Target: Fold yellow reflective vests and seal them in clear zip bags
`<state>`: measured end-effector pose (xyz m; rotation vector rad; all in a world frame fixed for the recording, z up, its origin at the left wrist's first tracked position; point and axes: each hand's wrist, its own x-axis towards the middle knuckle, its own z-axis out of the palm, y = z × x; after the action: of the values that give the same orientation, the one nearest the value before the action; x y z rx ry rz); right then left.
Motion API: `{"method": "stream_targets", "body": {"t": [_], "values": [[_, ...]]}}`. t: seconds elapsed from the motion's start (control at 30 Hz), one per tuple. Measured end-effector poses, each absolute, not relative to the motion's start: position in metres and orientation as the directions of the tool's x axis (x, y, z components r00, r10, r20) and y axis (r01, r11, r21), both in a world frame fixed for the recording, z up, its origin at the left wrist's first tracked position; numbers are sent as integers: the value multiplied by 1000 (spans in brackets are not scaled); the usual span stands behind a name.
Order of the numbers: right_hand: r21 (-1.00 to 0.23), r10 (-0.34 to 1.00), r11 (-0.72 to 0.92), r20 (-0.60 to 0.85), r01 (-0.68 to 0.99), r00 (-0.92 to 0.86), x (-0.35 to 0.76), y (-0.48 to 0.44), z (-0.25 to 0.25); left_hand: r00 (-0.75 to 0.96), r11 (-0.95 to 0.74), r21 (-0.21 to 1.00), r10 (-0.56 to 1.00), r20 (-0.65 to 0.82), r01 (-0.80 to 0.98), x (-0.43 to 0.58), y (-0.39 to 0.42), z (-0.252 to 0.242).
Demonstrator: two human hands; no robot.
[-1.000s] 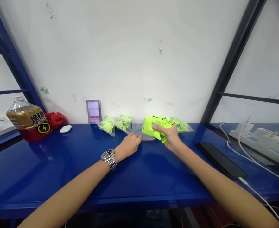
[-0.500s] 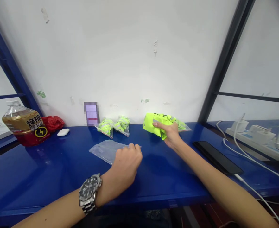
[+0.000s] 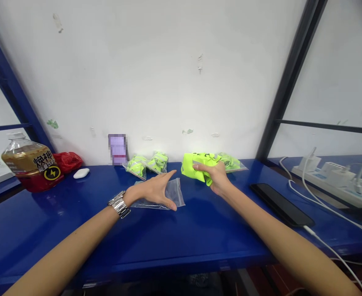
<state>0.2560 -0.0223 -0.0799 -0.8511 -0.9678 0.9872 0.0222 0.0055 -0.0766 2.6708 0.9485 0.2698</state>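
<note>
My right hand (image 3: 216, 176) grips a folded neon-yellow reflective vest (image 3: 196, 166) just above the blue table. My left hand (image 3: 156, 189), thumb and fingers spread wide, is over a clear plastic zip bag (image 3: 175, 192) that lies flat and covers part of it. Whether the palm touches the bag I cannot tell. Behind that bag are two clear bags with yellow vests inside, one on the left (image 3: 137, 165) and one on the right (image 3: 158, 161). Another bagged vest (image 3: 231, 162) lies behind my right hand, partly hidden.
A large drink bottle (image 3: 33, 164), a red plastic bag (image 3: 68, 161) and a white earbud case (image 3: 81, 173) stand at the left. A phone (image 3: 117, 149) leans on the wall. At the right lie a black phone (image 3: 281, 204) on a cable and a power strip (image 3: 331, 181).
My left hand has gone from a closed fist to spread fingers and shifted left and up over the flat bag. My right hand and the vest moved slightly left.
</note>
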Motion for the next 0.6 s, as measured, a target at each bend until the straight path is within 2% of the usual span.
{"method": "stream_targets", "body": {"t": [0.13, 0.3, 0.47, 0.6], "values": [[-906, 939, 316, 257, -281, 227, 255, -22, -82, 790, -756, 326, 612, 45, 567, 38, 7, -88], [-907, 948, 292, 232, -303, 220, 255, -23, -79, 725, -745, 342, 655, 214, 572, 37, -2, -88], [-911, 967, 245, 204, -333, 153, 252, -26, -80, 591, -708, 234, 692, 414, 666, 26, -10, -84], [-911, 980, 179, 197, -370, -9, 244, -30, -83, 594, -739, 89, 601, 535, 668, 28, -14, -89]]}}
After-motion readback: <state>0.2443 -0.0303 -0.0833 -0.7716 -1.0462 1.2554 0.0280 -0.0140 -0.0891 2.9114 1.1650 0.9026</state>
